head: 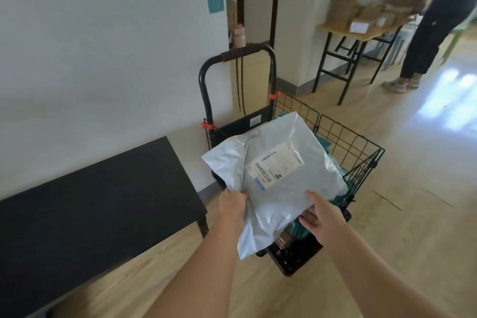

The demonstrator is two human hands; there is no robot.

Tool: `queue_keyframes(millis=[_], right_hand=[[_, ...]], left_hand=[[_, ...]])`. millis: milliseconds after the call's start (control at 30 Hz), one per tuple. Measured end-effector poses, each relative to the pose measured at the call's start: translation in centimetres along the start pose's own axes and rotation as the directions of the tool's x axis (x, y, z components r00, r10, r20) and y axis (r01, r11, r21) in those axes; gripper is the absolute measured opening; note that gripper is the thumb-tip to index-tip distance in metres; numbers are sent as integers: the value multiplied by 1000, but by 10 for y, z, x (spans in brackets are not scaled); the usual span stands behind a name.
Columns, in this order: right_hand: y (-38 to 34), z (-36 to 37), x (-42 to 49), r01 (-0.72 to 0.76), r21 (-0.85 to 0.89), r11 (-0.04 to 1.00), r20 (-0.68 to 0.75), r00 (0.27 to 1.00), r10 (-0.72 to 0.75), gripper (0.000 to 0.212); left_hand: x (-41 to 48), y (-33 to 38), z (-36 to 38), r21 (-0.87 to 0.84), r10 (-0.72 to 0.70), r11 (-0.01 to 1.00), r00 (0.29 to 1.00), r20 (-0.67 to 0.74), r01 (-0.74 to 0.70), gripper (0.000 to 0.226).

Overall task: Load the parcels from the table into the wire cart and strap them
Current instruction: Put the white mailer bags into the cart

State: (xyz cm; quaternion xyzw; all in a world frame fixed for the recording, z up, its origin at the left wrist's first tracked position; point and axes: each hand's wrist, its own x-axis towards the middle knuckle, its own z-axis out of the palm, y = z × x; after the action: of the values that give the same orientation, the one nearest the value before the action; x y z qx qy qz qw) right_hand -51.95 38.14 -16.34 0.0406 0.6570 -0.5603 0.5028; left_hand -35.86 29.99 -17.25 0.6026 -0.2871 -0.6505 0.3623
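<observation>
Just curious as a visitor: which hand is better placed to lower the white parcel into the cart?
Probably the right hand: it grips the parcel directly above the cart, thumb on top. The left hand holds the parcel's other edge, off the cart's side nearer the black table.

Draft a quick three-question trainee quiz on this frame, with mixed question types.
1. True or false: both the left hand and the right hand grip the grey mailer.
2. Multiple choice: the mailer is A) already strapped in, B) held above the wire cart, C) dropped beside it.
3. Fill in: the parcels already in the cart are ____ in colour.

Key: 1 true; 2 B; 3 teal.
</observation>
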Motion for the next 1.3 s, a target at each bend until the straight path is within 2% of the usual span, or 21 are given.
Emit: queue_keyframes(millis=[133,200,333,500,667,867,967,1133,1167,1300], right_hand=[[-26,-20,20,3,17,1000,-41,999,-3,18],[-38,-26,31,5,22,1000,-48,999,-4,10],[-60,-34,60,19,11,1000,-63,998,-18,8],[-95,-38,106,49,-98,994,-100,993,-59,18],[-137,-37,161,59,-215,975,-175,980,-98,15],[-183,-30,229,100,-509,855,-309,906,-290,19],[-194,-24,251,124,-604,787,-266,900,-346,15],[-199,-22,275,77,-723,687,-163,947,-278,54],[-200,-22,278,83,-726,683,-145,952,-270,56],[-215,-21,305,140,-749,647,-56,961,-272,39]], left_hand=[[9,-1,44,20,16,1000,999,-31,-15,43],[16,0,65,45,19,999,999,-47,-17,42],[30,6,102,40,17,999,999,-42,-15,41],[78,13,147,42,-6,999,999,-47,8,40],[116,28,195,-20,-26,999,999,-40,25,45],[177,42,225,144,-47,988,995,-85,59,33],[201,37,231,216,-85,971,990,-109,107,35],[218,15,238,178,-263,942,956,-131,284,34],[219,13,239,159,-289,938,949,-128,307,33],[225,7,246,120,-347,924,928,-138,363,37]])
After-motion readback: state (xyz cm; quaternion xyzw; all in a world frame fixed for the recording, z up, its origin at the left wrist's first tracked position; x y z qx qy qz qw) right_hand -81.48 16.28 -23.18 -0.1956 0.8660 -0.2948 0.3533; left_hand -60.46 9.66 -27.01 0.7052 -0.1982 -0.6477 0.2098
